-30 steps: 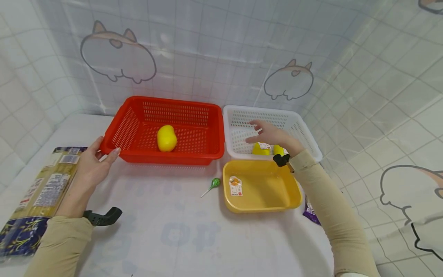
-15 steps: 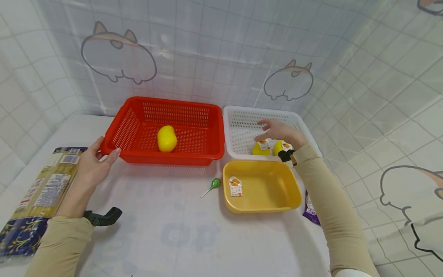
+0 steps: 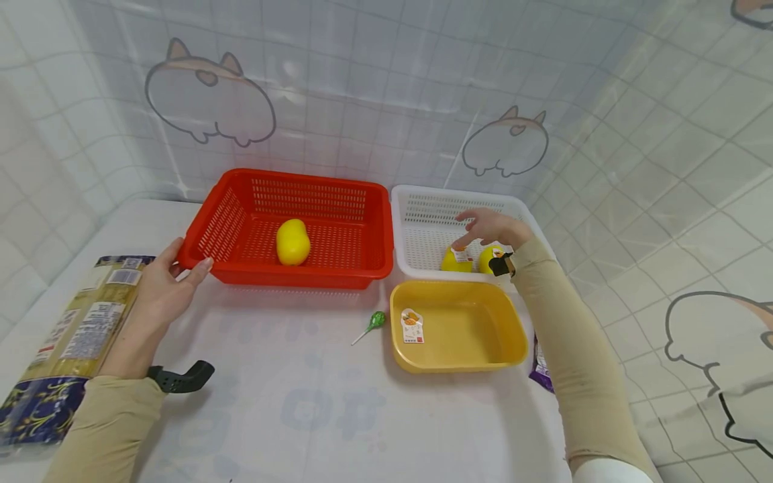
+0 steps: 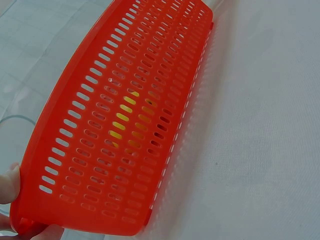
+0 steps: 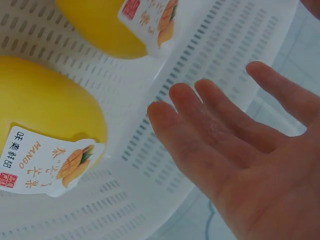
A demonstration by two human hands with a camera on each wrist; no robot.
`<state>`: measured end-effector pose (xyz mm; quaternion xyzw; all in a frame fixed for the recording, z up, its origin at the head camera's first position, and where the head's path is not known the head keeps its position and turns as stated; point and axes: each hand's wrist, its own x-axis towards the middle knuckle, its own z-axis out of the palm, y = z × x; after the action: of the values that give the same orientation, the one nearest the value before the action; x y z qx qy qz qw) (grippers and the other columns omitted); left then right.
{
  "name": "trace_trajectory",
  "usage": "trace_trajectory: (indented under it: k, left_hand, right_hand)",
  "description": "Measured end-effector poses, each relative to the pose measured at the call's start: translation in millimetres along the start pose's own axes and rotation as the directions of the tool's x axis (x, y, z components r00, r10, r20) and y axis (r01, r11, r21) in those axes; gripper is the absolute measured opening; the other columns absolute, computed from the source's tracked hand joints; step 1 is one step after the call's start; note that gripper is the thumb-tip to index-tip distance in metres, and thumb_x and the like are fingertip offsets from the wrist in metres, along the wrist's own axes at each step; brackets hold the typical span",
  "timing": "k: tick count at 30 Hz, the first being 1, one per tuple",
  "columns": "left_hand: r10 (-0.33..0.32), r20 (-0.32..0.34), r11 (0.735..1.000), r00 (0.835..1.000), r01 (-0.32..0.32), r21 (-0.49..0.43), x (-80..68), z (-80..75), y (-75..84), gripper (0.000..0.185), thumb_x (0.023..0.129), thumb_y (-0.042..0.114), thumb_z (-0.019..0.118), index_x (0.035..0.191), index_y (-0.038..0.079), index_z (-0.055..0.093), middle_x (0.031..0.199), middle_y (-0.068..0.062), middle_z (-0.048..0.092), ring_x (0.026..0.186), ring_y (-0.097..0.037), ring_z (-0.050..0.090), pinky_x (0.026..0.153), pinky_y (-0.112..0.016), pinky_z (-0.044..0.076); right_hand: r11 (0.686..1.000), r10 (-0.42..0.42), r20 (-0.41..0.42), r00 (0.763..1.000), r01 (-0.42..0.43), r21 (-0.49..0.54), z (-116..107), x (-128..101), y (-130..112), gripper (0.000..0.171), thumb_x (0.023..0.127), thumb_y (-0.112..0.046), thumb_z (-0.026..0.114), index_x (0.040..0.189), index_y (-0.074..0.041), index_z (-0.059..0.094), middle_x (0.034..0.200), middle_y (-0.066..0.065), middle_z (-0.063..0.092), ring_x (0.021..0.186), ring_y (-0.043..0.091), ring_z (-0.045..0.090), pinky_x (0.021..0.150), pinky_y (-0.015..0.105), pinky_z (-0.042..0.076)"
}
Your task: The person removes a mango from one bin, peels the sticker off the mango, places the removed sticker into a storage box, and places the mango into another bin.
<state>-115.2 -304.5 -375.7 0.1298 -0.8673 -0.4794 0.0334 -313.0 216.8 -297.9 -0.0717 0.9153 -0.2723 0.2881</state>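
Observation:
My left hand (image 3: 163, 292) grips the near left corner of a red plastic basket (image 3: 302, 274), thumb and fingers round its rim. One yellow mango (image 3: 292, 243) lies inside that basket; in the left wrist view it shows only through the slots. Over the white basket (image 3: 417, 251) hovers my right hand (image 3: 494, 227), fingers extended and holding nothing. Below it in this basket lie two mangoes with paper labels, a left mango (image 3: 454, 263) and a right mango (image 3: 486, 257). The right wrist view shows a labelled mango (image 5: 45, 97) close up, apart from the fingers.
A yellow tub (image 3: 455, 329) with a sticker stands in front of the white basket. Left of the tub lies a green lollipop (image 3: 377, 319). Noodle packs (image 3: 90, 329) lie at the left, and a purple packet (image 3: 541, 376) is partly hidden by my right sleeve.
My right hand has moved rightward over the white basket, uncovering more of the right mango. The left hand keeps its grip on the red basket, which stays in place.

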Motion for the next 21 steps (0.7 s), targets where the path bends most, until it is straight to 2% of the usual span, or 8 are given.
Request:
trace_trajectory:
  k: [5, 7, 10, 12, 14, 21]
  left_hand:
    - [-0.006, 0.008, 1.000, 1.000, 0.006, -0.004, 0.3, -0.7, -0.7, 0.086, 0.101, 0.047, 0.049, 0.161, 0.013, -0.003, 0.164, -0.023, 0.017, 0.143, -0.048, 0.029, 0.093, -0.019, 0.052]
    - [-0.012, 0.011, 1.000, 1.000, 0.012, -0.007, 0.1, -0.5, -0.6, 0.086, 0.101, 0.048, 0.048, 0.160, 0.014, -0.003, 0.165, -0.022, 0.016, 0.143, -0.047, 0.029, 0.098, -0.025, 0.052]
    - [-0.017, 0.009, 1.000, 1.000, 0.017, -0.005, -0.4, 0.3, -0.2, 0.086, 0.102, 0.048, 0.048, 0.160, 0.014, -0.004, 0.165, -0.022, 0.015, 0.144, -0.047, 0.028, 0.107, -0.043, 0.046]
    - [-0.016, 0.006, 1.000, 1.000, 0.016, -0.008, -0.4, 0.8, 0.1, 0.086, 0.102, 0.048, 0.047, 0.160, 0.013, -0.004, 0.165, -0.022, 0.014, 0.145, -0.047, 0.026, 0.108, -0.054, 0.040]
    - [-0.012, 0.004, 1.000, 1.000, 0.012, -0.012, -0.3, 1.2, 0.2, 0.086, 0.102, 0.048, 0.047, 0.160, 0.012, -0.004, 0.165, -0.023, 0.014, 0.145, -0.047, 0.026, 0.108, -0.058, 0.038]
    - [-0.010, -0.004, 1.000, 1.000, 0.010, -0.024, -0.3, 1.4, 0.0, 0.086, 0.102, 0.047, 0.048, 0.160, 0.012, -0.004, 0.166, -0.021, 0.013, 0.146, -0.046, 0.025, 0.109, -0.058, 0.036]
  right_hand:
    - [0.999, 0.011, 0.053, 0.999, -0.014, 0.047, -3, 6, 0, 0.080, 0.089, -0.020, 0.076, 0.154, -0.007, 0.031, 0.158, 0.024, 0.029, 0.143, 0.037, 0.034, 0.116, 0.058, 0.035]
    - [0.998, 0.019, 0.066, 0.998, -0.023, 0.061, -3, 8, 1, 0.081, 0.089, -0.019, 0.076, 0.155, -0.007, 0.031, 0.159, 0.023, 0.029, 0.143, 0.036, 0.036, 0.116, 0.057, 0.035]
    - [0.997, 0.037, 0.093, 0.995, -0.043, 0.062, -2, 12, 3, 0.080, 0.091, -0.020, 0.074, 0.156, -0.008, 0.029, 0.158, 0.020, 0.032, 0.140, 0.036, 0.041, 0.117, 0.056, 0.034]
    - [0.997, 0.055, 0.110, 0.992, -0.061, 0.052, -1, 15, 5, 0.079, 0.092, -0.021, 0.073, 0.156, -0.008, 0.028, 0.157, 0.020, 0.034, 0.138, 0.037, 0.043, 0.117, 0.056, 0.034]
    - [0.996, 0.068, 0.124, 0.990, -0.074, 0.043, -1, 17, 9, 0.080, 0.093, -0.022, 0.073, 0.156, -0.008, 0.027, 0.155, 0.020, 0.037, 0.138, 0.038, 0.043, 0.117, 0.056, 0.034]
    - [0.997, 0.065, 0.191, 0.980, -0.071, 0.027, -3, 20, 18, 0.084, 0.091, -0.023, 0.075, 0.157, -0.006, 0.025, 0.157, 0.025, 0.030, 0.143, 0.041, 0.035, 0.116, 0.055, 0.036]
